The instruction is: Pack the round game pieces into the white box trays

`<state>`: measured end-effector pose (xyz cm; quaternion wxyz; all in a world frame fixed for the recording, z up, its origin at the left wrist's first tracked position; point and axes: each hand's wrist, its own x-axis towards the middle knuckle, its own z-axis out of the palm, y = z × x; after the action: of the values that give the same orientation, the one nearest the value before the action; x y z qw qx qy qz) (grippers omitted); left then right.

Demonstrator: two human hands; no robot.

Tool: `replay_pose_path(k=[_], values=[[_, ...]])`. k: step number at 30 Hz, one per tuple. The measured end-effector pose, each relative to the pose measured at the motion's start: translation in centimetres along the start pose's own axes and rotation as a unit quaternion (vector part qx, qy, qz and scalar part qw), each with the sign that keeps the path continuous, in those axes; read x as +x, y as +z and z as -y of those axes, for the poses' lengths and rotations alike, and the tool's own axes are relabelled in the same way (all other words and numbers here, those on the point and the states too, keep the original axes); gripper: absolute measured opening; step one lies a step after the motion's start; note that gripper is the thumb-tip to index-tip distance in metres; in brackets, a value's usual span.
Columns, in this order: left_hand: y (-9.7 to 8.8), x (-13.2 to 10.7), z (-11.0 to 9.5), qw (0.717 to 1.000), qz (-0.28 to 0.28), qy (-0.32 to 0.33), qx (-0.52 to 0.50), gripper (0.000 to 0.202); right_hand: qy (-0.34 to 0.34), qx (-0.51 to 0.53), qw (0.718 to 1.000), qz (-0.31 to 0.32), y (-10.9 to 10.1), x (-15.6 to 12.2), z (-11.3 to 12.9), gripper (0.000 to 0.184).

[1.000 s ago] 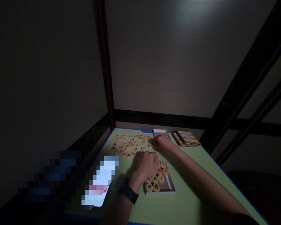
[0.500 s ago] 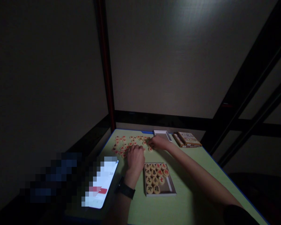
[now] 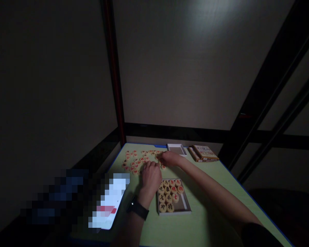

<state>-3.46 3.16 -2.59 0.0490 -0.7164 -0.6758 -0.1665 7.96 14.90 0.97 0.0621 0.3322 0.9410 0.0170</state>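
Observation:
Round wooden Chinese chess pieces [image 3: 135, 164] with red or black characters lie scattered over the far left of the green table. My left hand [image 3: 151, 174], a dark watch on its wrist, is at the near side of this spread. Its fingers are curled downward and their tips are hidden. To its right, my right hand [image 3: 169, 159] reaches in among the pieces with fingers drawn together; what they hold, if anything, is hidden. Nearer to me, an open shallow box [image 3: 180, 204] holds rows of upturned pieces, with bare floor at its right and lower right.
A phone with a lit, partly pixelated screen [image 3: 112, 197] lies at the table's left side. An open white tray-like box part [image 3: 176, 149] rests at the far edge, beside flat stacked boxes [image 3: 204, 153]. Walls rise behind and left of the green table [image 3: 208, 192].
My left hand has shifted slightly right, now overlapping the box's upper left corner in view. My right hand has moved a little left among the pieces. The view has shifted slightly.

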Motion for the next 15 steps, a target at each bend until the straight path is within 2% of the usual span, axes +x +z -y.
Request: replay_pose_path(k=[9,12,15], values=[[-0.2,0.4,0.0,0.996,-0.004,0.024,-0.084,0.032,-0.003,0.012,0.999,-0.036,0.3,-0.3,0.4,0.020],[-0.3,0.3,-0.3,0.992,-0.003,0.044,-0.115,0.033,0.020,0.019,0.998,-0.058,-0.2,-2.2,0.0,0.018],[-0.3,0.1,-0.7,0.989,0.012,0.068,-0.133,0.035,0.037,0.035,0.995,-0.081,-0.6,-5.8,-0.2,0.021]])
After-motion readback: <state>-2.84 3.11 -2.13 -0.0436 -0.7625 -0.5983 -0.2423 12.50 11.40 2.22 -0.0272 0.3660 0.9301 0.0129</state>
